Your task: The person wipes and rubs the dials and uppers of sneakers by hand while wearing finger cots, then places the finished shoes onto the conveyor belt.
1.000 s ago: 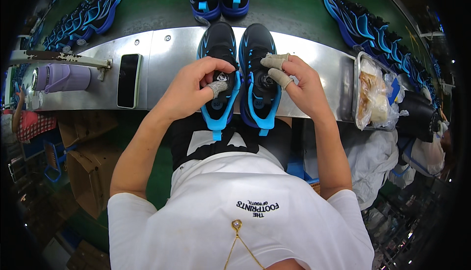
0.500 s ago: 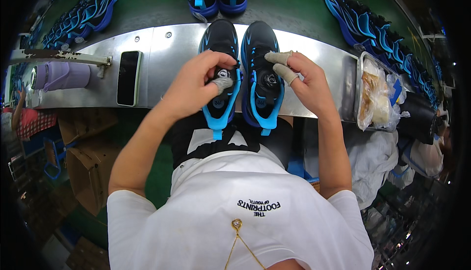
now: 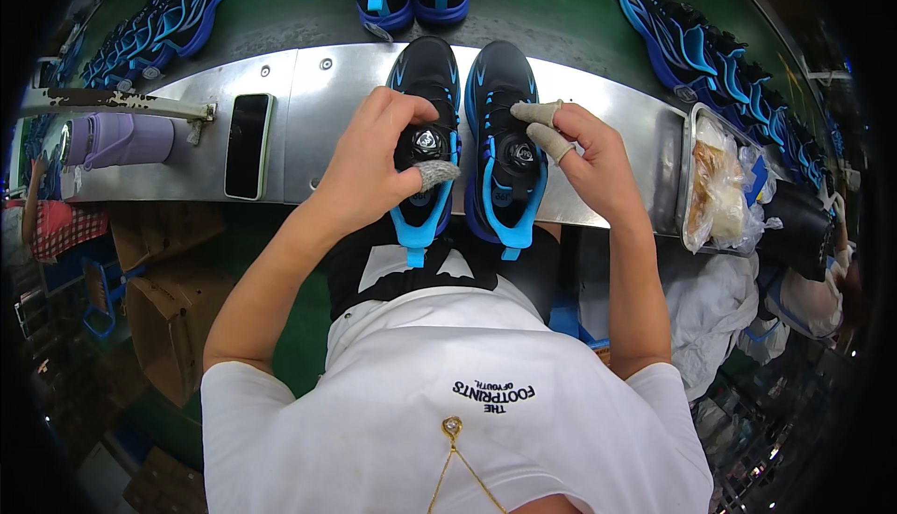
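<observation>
Two black sneakers with bright blue trim stand side by side on the metal ledge in front of me, toes pointing away. My left hand (image 3: pixel 374 164) is over the left sneaker (image 3: pixel 425 67), its thumb and forefinger spread on either side of the round lacing dial (image 3: pixel 427 144) on the tongue. A grey finger cot covers that thumb. By the right sneaker (image 3: pixel 501 70), my right hand (image 3: pixel 589 154) has thumb and forefinger slightly apart, both in beige cots. Their tips reach the laces above its dial (image 3: pixel 520 153), with nothing visible between them.
Another sneaker pair (image 3: pixel 411 0) stands beyond, on the green surface. Rows of sneakers (image 3: pixel 187 23) (image 3: pixel 691 51) line both sides. On the ledge are a phone (image 3: pixel 248 147), a purple bottle (image 3: pixel 131 140) and a metal tray (image 3: pixel 690 178) of plastic-wrapped items. A metal bar (image 3: pixel 121 101) juts in at left.
My left forefinger and thumb have spread apart, uncovering the left sneaker's dial. Both sneakers appear slightly farther right in view. My right hand keeps nearly the same pose.
</observation>
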Action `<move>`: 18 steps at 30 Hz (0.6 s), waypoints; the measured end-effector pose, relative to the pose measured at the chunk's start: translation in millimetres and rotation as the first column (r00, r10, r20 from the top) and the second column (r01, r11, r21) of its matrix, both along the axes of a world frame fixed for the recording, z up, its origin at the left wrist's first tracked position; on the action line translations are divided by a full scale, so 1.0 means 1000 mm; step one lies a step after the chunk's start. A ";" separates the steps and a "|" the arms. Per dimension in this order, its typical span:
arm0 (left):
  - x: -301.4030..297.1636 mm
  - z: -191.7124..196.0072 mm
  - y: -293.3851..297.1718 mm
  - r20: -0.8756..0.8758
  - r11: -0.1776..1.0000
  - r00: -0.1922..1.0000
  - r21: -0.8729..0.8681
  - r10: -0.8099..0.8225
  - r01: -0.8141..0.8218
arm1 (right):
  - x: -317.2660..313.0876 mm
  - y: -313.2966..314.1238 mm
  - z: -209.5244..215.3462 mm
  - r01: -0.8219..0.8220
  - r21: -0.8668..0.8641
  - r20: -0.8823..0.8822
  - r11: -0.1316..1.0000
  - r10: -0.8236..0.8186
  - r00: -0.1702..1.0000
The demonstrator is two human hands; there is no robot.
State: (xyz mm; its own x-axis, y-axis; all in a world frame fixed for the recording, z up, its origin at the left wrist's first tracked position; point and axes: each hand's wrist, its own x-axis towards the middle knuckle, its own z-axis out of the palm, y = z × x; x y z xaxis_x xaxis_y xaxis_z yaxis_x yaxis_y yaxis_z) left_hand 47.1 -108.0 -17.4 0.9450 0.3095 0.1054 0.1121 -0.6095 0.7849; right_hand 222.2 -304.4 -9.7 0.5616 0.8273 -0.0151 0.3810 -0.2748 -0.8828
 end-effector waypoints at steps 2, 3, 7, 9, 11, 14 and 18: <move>0.002 0.001 0.003 -0.067 0.998 0.998 -0.067 0.002 -0.007 | -0.002 0.001 0.001 0.003 0.016 -0.019 1.000 -0.003 1.000; 0.003 0.002 0.006 -0.133 0.991 0.991 -0.133 0.001 -0.018 | -0.003 0.002 0.004 -0.014 -0.002 -0.007 1.000 0.014 1.000; 0.001 -0.002 0.023 -0.118 0.897 0.978 -0.429 -0.174 0.108 | -0.001 0.000 0.005 -0.001 -0.004 -0.018 1.000 0.001 1.000; -0.002 0.002 0.016 -0.063 0.972 0.987 -0.194 -0.147 0.133 | 0.001 -0.001 0.001 0.005 -0.009 -0.012 1.000 -0.006 1.000; 0.000 -0.003 0.006 0.028 0.994 0.994 -0.011 -0.108 0.109 | 0.001 0.000 0.000 0.011 -0.015 -0.006 1.000 -0.011 1.000; 0.002 -0.006 0.001 -0.071 0.997 0.994 -0.022 0.078 -0.080 | -0.003 0.004 0.004 -0.015 0.003 -0.013 1.000 0.015 1.000; -0.002 -0.010 0.022 -0.077 0.934 0.990 -0.348 -0.115 0.082 | -0.001 0.005 0.008 -0.022 -0.002 0.015 1.000 0.022 1.000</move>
State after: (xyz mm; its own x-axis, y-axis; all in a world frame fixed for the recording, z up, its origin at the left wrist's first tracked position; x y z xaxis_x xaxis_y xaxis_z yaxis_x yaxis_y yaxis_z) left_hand 44.8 -85.9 -27.2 0.9730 0.2159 -0.0819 0.1491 -0.3169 0.9367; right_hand 220.9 -299.8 -2.1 0.5433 0.8395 -0.0080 0.4004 -0.2675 -0.8764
